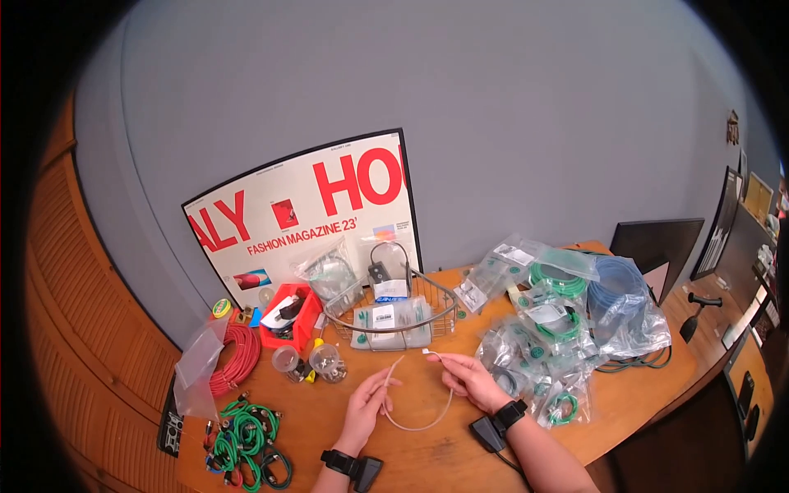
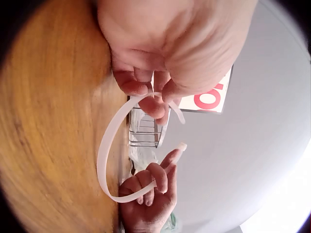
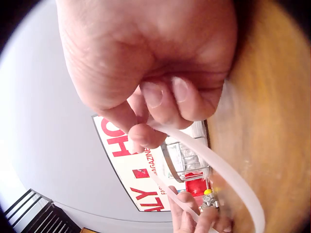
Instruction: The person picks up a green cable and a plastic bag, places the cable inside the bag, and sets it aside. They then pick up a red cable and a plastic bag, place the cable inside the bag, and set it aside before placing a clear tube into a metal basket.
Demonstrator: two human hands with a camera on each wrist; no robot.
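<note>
A white cable tie (image 1: pixel 415 429) bends in a loose U between the two hands, above the wooden table. My left hand (image 1: pixel 366 409) pinches it near its tapered tail, which sticks up past the fingertips. My right hand (image 1: pixel 475 383) grips the other end between thumb and fingers, and the small square head pokes out beyond them. In the left wrist view the band (image 2: pixel 103 155) arcs from one hand to the other, with tail and head facing each other across a gap.
Behind the hands stands a wire basket (image 1: pixel 444 320) with bagged items. To its left are a red bin (image 1: pixel 306 327), clear jars (image 1: pixel 327 363) and a red cable coil (image 1: pixel 237 359). Green cables (image 1: pixel 246 440) lie front left; bagged cables (image 1: pixel 538 361) pile up at right. A monitor (image 1: pixel 304 209) stands behind.
</note>
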